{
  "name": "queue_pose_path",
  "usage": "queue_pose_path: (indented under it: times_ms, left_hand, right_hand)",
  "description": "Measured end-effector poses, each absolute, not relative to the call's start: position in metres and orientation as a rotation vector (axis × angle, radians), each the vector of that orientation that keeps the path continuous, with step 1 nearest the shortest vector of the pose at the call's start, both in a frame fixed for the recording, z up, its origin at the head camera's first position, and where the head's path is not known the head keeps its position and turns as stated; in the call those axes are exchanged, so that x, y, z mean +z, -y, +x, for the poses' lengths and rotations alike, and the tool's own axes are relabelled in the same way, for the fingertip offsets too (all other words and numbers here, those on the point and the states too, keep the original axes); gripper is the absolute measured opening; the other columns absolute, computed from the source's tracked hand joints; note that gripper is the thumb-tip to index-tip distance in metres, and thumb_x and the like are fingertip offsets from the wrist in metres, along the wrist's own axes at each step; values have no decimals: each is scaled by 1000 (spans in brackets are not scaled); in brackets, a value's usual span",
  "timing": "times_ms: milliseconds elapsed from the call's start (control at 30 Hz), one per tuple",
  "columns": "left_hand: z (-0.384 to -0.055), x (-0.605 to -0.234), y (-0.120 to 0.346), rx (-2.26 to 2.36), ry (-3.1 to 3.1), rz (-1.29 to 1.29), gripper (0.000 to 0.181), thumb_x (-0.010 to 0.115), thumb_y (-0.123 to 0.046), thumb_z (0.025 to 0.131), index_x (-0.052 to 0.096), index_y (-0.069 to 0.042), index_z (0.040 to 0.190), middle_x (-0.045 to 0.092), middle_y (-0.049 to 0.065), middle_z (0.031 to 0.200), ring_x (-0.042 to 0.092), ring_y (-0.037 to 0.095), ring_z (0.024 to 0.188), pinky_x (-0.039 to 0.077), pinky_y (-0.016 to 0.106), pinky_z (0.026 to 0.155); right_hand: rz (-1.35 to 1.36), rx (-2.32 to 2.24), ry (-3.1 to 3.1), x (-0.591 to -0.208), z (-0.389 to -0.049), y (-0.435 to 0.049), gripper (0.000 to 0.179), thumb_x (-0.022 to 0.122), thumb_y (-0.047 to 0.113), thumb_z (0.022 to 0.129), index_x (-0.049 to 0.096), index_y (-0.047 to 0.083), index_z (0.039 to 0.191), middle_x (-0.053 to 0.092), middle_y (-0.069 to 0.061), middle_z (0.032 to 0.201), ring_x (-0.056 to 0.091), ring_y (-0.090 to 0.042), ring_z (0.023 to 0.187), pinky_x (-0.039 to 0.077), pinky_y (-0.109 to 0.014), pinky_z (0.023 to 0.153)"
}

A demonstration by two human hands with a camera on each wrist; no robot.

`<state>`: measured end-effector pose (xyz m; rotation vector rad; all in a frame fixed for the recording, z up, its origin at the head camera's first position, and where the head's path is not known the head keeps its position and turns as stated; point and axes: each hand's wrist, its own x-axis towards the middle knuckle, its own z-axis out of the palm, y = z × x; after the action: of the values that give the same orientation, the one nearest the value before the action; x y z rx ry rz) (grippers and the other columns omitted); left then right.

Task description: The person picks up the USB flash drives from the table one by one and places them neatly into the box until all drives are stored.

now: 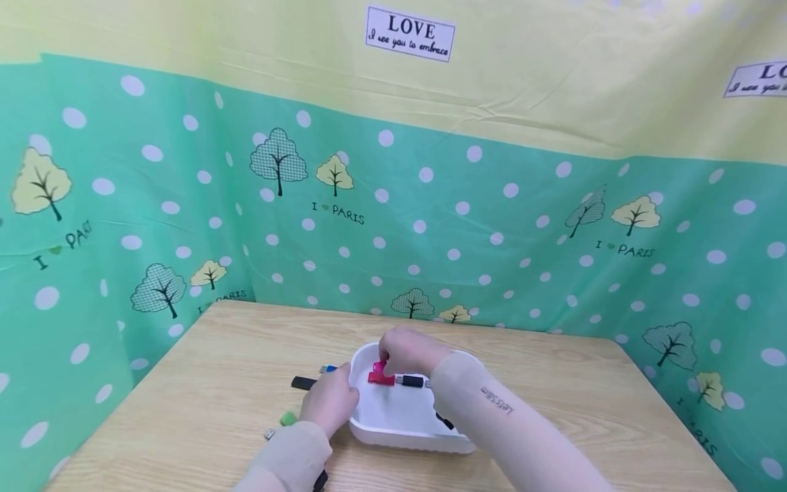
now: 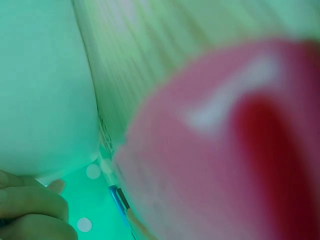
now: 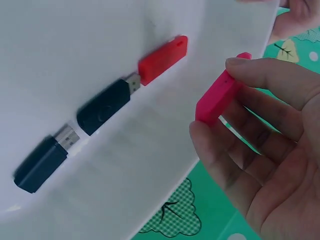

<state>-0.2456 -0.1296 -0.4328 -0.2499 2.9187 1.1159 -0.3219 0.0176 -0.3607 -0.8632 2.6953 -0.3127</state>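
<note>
My right hand [image 1: 408, 352] is over the far left part of a white tray [image 1: 393, 439]. Between thumb and fingertips it pinches a pink USB flash drive [image 3: 218, 96]; no connector shows on it. Below, a red flash drive [image 3: 163, 59] lies in the tray, in line with a black flash drive [image 3: 104, 107] and a second black flash drive [image 3: 41, 164], their metal plugs bare. My left hand [image 1: 330, 398] grips the tray's left rim, its fingers partly hidden there. A blurred pink shape with a red streak covers much of the left wrist view, too close to identify.
On the wooden table [image 1: 246, 355], left of the tray, lie a black stick [image 1: 303, 383], a blue drive [image 1: 330, 369] and a green drive [image 1: 287, 418]. Another dark piece [image 1: 444, 421] sits in the tray beside my right forearm. A patterned curtain [image 1: 430, 225] hangs behind the table.
</note>
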Motion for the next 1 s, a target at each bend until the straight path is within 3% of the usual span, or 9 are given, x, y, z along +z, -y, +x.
queue_pose_path:
  times_ms: [333, 1000]
  left_hand:
    - [-245, -434, 129, 1144, -2916, -262, 47, 57, -9, 91, 54, -4, 138, 68, 18, 122, 70, 32, 101, 59, 49, 83]
    - [-245, -434, 130, 1152, -2936, -231, 45, 57, -9, 91, 55, -3, 136, 70, 18, 117, 72, 31, 97, 61, 46, 77]
  right_hand:
    - [-841, -229, -2700, -391, -328, -6, 8, 77, 12, 83, 73, 16, 78, 63, 6, 68, 56, -8, 64, 50, -21, 64]
    - [-761, -315, -2656, -405, -323, 2, 12, 78, 6, 82, 71, 15, 80, 64, 5, 66, 64, -12, 64, 53, -21, 60]
